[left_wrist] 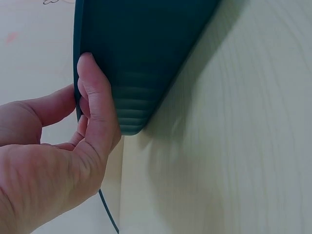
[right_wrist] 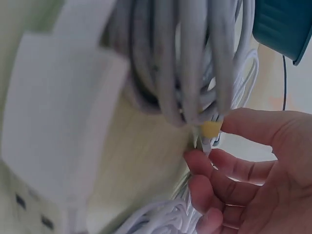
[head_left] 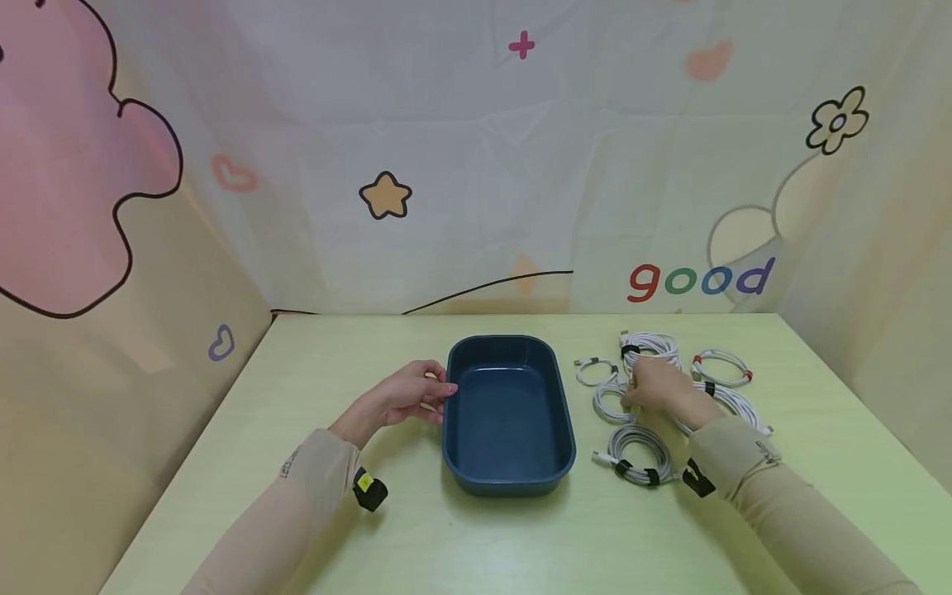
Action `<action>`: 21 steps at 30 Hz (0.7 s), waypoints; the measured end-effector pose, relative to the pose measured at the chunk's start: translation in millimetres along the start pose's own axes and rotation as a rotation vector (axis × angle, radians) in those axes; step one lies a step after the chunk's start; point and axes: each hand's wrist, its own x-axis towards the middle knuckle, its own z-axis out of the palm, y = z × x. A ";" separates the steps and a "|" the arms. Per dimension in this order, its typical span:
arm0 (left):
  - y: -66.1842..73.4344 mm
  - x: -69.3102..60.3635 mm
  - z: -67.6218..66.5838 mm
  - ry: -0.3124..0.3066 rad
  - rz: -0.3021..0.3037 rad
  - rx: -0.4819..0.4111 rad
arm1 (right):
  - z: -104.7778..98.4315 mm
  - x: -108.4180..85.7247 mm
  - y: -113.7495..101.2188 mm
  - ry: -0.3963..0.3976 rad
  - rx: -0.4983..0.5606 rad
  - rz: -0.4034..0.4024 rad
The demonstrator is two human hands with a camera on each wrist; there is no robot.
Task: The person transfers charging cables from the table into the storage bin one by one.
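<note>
My left hand (head_left: 412, 392) pinches the left rim of a dark blue rectangular bin (head_left: 509, 487), its thumb over the edge and fingers against the outer wall. The left wrist view shows this hand (left_wrist: 73, 131) against the bin's side (left_wrist: 141, 44). Among the coiled cables at the right, my right hand (head_left: 660, 387) pinches a small white cable coil (head_left: 608, 406). Close up, the thumb and fingers of the right hand (right_wrist: 253, 170) are at a yellow tie (right_wrist: 211, 128) on a cable; part of that cable is hidden by other coils.
A grey cable coil (head_left: 638, 446) with black straps lies nearest, right of the bin. Other white coils lie around my right hand: a small one (head_left: 595, 372), a thick one (head_left: 653, 343), one with red ties (head_left: 721, 367) and another (head_left: 736, 403). A printed curtain (head_left: 476, 165) hangs behind the table (head_left: 335, 529).
</note>
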 end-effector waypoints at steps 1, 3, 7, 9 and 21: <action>-0.2 -0.4 0.3 -0.001 0.000 -0.002 | 0.5 -0.1 0.2 0.003 0.008 -0.006; -1.4 -0.7 0.8 0.000 0.001 -0.005 | 2.2 0.0 1.1 0.008 0.027 -0.016; -3.6 -0.2 1.3 -0.001 -0.003 -0.011 | 4.4 -0.6 3.1 0.012 0.109 0.002; -3.8 -0.2 1.4 -0.001 -0.004 -0.011 | 4.1 -1.1 2.9 0.016 0.157 0.025; -1.0 -0.7 0.3 -0.006 -0.003 -0.018 | -7.8 -4.8 -5.5 0.016 0.356 0.009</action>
